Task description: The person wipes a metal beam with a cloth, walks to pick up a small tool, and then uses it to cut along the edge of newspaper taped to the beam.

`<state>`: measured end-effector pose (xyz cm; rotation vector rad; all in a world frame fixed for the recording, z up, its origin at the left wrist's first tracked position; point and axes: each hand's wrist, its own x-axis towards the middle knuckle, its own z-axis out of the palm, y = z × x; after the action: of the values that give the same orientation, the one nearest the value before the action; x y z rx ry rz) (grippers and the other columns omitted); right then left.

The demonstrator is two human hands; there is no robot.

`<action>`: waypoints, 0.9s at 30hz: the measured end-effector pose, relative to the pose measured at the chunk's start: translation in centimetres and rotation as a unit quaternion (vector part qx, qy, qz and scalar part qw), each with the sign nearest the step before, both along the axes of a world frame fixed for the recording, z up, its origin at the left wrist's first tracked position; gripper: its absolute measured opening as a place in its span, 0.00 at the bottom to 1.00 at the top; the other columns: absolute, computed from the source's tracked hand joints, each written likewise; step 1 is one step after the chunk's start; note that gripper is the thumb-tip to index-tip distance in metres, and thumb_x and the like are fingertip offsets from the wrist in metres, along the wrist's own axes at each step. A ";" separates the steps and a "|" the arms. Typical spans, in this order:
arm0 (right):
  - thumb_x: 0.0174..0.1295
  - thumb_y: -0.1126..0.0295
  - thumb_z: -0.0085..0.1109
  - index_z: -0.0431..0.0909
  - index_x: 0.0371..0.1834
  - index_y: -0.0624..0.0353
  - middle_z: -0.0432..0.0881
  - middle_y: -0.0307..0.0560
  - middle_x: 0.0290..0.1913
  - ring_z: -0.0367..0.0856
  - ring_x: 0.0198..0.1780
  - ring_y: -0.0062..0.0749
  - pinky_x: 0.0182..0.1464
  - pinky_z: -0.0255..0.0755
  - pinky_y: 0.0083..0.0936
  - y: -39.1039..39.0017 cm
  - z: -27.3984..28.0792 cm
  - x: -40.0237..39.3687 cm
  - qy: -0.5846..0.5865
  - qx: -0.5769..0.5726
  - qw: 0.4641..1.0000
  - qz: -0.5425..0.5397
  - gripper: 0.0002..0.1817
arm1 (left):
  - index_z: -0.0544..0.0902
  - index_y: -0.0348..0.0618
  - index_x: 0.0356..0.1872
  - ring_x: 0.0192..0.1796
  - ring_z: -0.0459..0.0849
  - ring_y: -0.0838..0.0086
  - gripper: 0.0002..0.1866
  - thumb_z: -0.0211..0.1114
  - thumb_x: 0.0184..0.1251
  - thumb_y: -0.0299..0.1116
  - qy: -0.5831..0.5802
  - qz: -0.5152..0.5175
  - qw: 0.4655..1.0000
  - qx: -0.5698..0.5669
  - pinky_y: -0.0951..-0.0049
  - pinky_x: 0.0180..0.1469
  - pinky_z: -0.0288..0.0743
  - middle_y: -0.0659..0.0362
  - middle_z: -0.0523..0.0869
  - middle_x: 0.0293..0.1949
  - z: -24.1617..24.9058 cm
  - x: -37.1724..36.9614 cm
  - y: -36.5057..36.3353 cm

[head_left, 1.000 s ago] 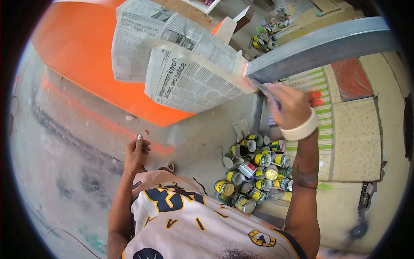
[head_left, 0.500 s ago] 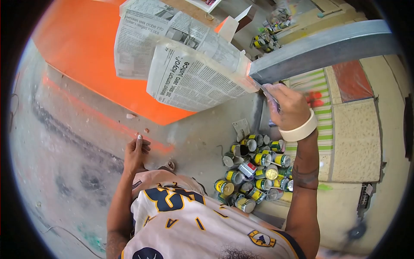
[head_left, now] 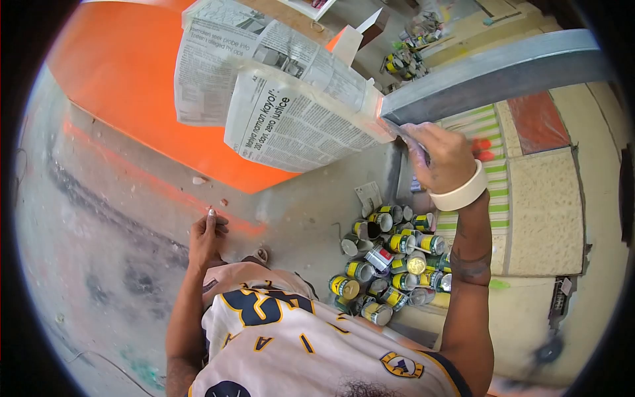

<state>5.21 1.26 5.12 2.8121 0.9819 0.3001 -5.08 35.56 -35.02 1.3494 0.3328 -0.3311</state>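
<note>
My right hand (head_left: pixel 442 155) is closed around a thin, flat grey piece (head_left: pixel 402 134), its tip right at the edge where the newspaper masking meets the grey metal-look beam (head_left: pixel 489 76). A roll of masking tape (head_left: pixel 461 189) sits around my right wrist like a bangle. Newspaper sheets (head_left: pixel 297 126) are taped over the end of the bright orange panel (head_left: pixel 139 99), just left of that hand. My left hand (head_left: pixel 207 238) hangs low beside my body, fingers curled and thumb pressed against them; what it pinches, if anything, is too small to make out.
Several used paint cans (head_left: pixel 397 264) crowd the floor below my right arm. More cans (head_left: pixel 405 63) stand farther back. A green-striped cloth (head_left: pixel 486 132) and a cream textured panel (head_left: pixel 539 212) lie to the right. Orange overspray (head_left: pixel 159 182) marks the concrete floor.
The right hand shifts very slightly, its grip still at the same corner. The left hand hardly moves, and the view tilts a touch.
</note>
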 end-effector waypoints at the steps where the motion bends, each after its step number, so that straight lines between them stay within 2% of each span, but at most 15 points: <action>1: 0.54 0.79 0.66 0.83 0.53 0.61 0.84 0.50 0.38 0.86 0.36 0.50 0.39 0.80 0.41 0.1 0.2 0.0 0.000 0.003 1.000 -0.003 0.21 | 0.87 0.31 0.38 0.31 0.81 0.76 0.28 0.52 0.88 0.48 -0.001 -0.004 1.000 -0.002 0.73 0.37 0.76 0.57 0.86 0.28 0.1 0.1 0.1; 7: 0.53 0.79 0.66 0.83 0.53 0.61 0.84 0.51 0.38 0.86 0.35 0.52 0.40 0.80 0.42 0.2 0.2 0.1 0.006 -0.036 0.999 -0.001 0.21 | 0.87 0.31 0.38 0.31 0.81 0.76 0.28 0.52 0.88 0.49 -0.010 -0.005 1.000 0.009 0.73 0.36 0.74 0.57 0.86 0.28 0.2 0.1 0.2; 10: 0.53 0.79 0.66 0.84 0.53 0.61 0.84 0.51 0.37 0.86 0.35 0.52 0.40 0.80 0.43 -0.1 -0.3 0.4 -0.017 -0.015 1.000 0.017 0.21 | 0.87 0.31 0.38 0.31 0.81 0.76 0.28 0.52 0.88 0.49 0.014 -0.003 1.000 -0.002 0.73 0.36 0.74 0.58 0.86 0.28 0.2 0.2 0.0; 14: 0.58 0.80 0.65 0.85 0.51 0.65 0.89 0.57 0.44 0.89 0.42 0.54 0.44 0.83 0.40 0.9 1.1 0.0 0.047 -0.050 0.997 -0.047 0.16 | 0.86 0.31 0.38 0.30 0.80 0.77 0.28 0.52 0.88 0.48 -0.004 -0.003 1.000 -0.013 0.74 0.36 0.75 0.58 0.85 0.27 0.6 0.4 -0.2; 17: 0.54 0.79 0.66 0.85 0.51 0.63 0.84 0.54 0.37 0.86 0.35 0.53 0.39 0.81 0.43 -0.2 0.2 1.1 0.004 0.016 0.999 0.036 0.18 | 0.87 0.31 0.39 0.30 0.80 0.77 0.27 0.52 0.88 0.48 0.007 -0.004 1.000 -0.014 0.74 0.36 0.76 0.58 0.85 0.27 0.8 0.1 -0.9; 20: 0.54 0.80 0.65 0.85 0.51 0.63 0.85 0.54 0.38 0.86 0.35 0.53 0.39 0.80 0.43 0.0 0.3 0.9 0.024 -0.025 0.999 0.014 0.18 | 0.87 0.31 0.39 0.30 0.80 0.77 0.27 0.52 0.88 0.48 0.007 -0.008 1.000 -0.007 0.74 0.37 0.76 0.58 0.85 0.27 0.9 0.4 -0.5; 23: 0.55 0.79 0.65 0.85 0.50 0.63 0.85 0.54 0.38 0.85 0.36 0.54 0.40 0.80 0.44 0.7 1.4 0.5 0.018 0.019 1.000 -0.001 0.17 | 0.87 0.31 0.39 0.30 0.81 0.77 0.27 0.52 0.88 0.47 0.003 -0.011 1.000 0.000 0.74 0.37 0.76 0.57 0.85 0.27 1.0 0.6 -0.8; 27: 0.55 0.78 0.65 0.84 0.50 0.64 0.85 0.54 0.38 0.85 0.36 0.54 0.40 0.79 0.44 0.5 0.3 0.9 0.023 -0.001 1.000 0.015 0.17 | 0.87 0.31 0.40 0.30 0.81 0.77 0.27 0.52 0.88 0.47 0.008 -0.011 1.000 0.001 0.73 0.37 0.76 0.57 0.85 0.27 0.4 0.3 -0.8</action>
<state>6.12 1.73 5.44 2.8169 1.0330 0.2399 -4.82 34.77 -34.60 1.3538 0.3330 -0.3602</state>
